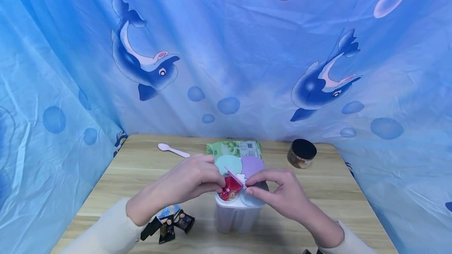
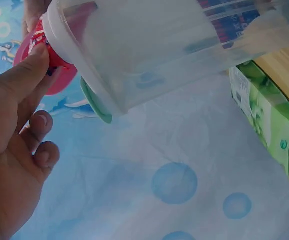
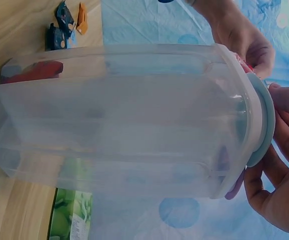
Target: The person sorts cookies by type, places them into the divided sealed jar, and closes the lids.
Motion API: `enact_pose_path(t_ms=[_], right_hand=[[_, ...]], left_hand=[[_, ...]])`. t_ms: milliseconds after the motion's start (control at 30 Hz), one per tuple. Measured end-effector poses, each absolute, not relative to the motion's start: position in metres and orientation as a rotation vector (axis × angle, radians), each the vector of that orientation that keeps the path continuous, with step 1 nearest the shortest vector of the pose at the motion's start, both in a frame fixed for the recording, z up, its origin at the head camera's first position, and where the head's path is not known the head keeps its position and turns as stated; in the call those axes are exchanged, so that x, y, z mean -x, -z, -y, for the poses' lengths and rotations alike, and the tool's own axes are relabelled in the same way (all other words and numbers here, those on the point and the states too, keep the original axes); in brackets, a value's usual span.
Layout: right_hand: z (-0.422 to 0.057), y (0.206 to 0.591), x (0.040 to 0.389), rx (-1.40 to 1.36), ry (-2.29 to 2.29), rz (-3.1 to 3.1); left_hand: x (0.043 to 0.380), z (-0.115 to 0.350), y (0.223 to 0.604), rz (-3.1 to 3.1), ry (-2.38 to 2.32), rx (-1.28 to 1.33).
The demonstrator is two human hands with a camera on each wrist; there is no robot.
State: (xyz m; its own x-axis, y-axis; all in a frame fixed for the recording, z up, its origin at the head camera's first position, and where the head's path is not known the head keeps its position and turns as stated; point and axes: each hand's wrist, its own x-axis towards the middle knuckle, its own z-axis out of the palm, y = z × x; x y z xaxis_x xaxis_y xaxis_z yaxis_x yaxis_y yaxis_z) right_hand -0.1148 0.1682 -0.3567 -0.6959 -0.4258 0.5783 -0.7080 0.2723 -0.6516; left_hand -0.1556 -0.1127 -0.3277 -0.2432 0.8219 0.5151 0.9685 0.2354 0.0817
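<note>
A tall translucent storage container (image 1: 234, 218) with a white rim stands on the table, its top split into compartments under coloured lids. My left hand (image 1: 192, 179) pinches a red packet (image 1: 229, 188) in the mouth of the front-left compartment. Over that opening the pink lid (image 1: 234, 176) is tilted up, and my right hand (image 1: 287, 193) pinches its edge between thumb and forefinger. The mint lid (image 1: 227, 163), purple lid (image 1: 254, 164) and pale blue lid (image 3: 265, 120) lie down. Another red packet (image 3: 37, 71) shows through the wall near the container's bottom.
Behind the container lies a green package (image 1: 231, 148). A pink spoon (image 1: 174, 151) is at the back left, and a black-lidded jar (image 1: 301, 154) at the back right. Several small black packets (image 1: 167, 228) lie left of the container. A blue dolphin-print curtain (image 1: 226, 58) hangs behind.
</note>
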Motion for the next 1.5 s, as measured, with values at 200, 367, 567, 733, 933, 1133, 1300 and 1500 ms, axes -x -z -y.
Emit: enact_pose_path(t_ms=[200, 367, 567, 733, 933, 1133, 1300, 1500], right_hand=[[-0.169, 0.36, 0.112, -1.021, -1.378, 2.275], [-0.168, 0.361, 0.11, -1.02, -1.374, 2.274], [-0.169, 0.363, 0.111, -0.987, -1.391, 2.277], [-0.17, 0.365, 0.112, -1.003, -1.371, 2.249], [-0.171, 0.362, 0.112, -0.98, -1.372, 2.278], [-0.171, 0.36, 0.112, -0.959, -1.39, 2.297], [-0.17, 0.361, 0.112, -1.001, -1.398, 2.256], [-0.17, 0.359, 0.112, -1.053, -1.391, 2.195]], left_hand=[[0.148, 0.105, 0.335, 2.14, 0.38, 1.618], [0.136, 0.107, 0.339, 2.127, 0.376, 1.6], [0.133, 0.12, 0.337, 2.201, 0.704, 1.555], [0.132, 0.121, 0.337, 2.212, 0.728, 1.581], [0.129, 0.118, 0.335, 2.264, 0.626, 1.591], [0.127, 0.111, 0.339, 2.365, 0.421, 1.599], [0.128, 0.109, 0.349, 2.375, 0.458, 1.589], [0.133, 0.111, 0.346, 2.214, 0.666, 1.533]])
